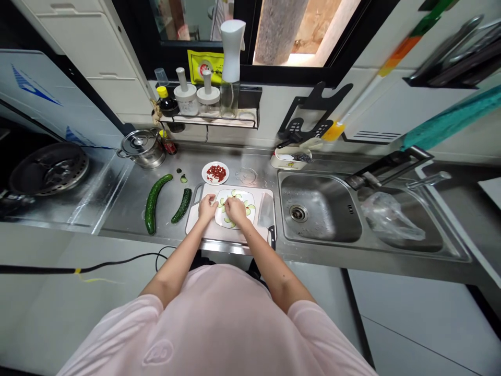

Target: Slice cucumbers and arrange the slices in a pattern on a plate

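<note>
A white squarish plate (252, 197) lies on a pale cutting board (207, 233), with thin cucumber slices (248, 207) arranged around it and small red bits among them. Over the plate's middle, my right hand (236, 210) is closed with its fingertips pointing down; what they pinch is hidden. At the plate's left edge, my left hand (207, 208) has curled fingers drawn toward the thumb, and anything in them is too small to make out. A kitchen knife (266, 211) with a black handle rests along the board's right side. Behind the board stands a small white dish (215, 173) of chopped red pepper.
A whole cucumber (155, 203) and a cut cucumber piece (182, 206) lie left of the board, with cucumber ends (183, 178) behind. A lidded pot (143, 148) stands at the back left. Right is the sink (321, 209); its second basin holds a plastic bag (389, 216).
</note>
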Demonstrator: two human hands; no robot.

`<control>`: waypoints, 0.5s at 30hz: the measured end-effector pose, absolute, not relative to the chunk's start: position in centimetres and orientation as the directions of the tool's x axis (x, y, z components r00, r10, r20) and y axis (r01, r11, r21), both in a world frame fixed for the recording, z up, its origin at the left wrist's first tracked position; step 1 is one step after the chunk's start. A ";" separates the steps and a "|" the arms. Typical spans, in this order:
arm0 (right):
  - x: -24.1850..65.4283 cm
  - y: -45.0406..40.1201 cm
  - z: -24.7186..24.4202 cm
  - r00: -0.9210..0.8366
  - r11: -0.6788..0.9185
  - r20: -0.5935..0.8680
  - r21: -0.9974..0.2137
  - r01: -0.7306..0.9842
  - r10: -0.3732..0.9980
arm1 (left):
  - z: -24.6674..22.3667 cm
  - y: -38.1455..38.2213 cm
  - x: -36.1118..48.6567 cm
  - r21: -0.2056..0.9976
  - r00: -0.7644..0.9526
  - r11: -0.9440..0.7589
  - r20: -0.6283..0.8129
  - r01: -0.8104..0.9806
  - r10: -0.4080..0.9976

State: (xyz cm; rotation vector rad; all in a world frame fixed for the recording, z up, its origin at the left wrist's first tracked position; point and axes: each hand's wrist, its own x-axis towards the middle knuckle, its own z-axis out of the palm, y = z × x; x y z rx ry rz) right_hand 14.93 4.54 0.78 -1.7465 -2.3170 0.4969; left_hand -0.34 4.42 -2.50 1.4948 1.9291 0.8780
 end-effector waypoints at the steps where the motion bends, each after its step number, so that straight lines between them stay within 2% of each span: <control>1: 14.8 4.6 0.7 -0.285 0.248 -0.050 -0.369 0.896 0.957 | -2.7 4.5 -0.3 0.758 -0.234 0.172 -0.026 0.629 0.972; 15: 14.4 4.9 0.6 -0.338 0.300 -0.087 -0.294 0.907 0.937 | -3.2 5.6 0.2 0.703 -0.226 0.252 -0.132 0.665 0.965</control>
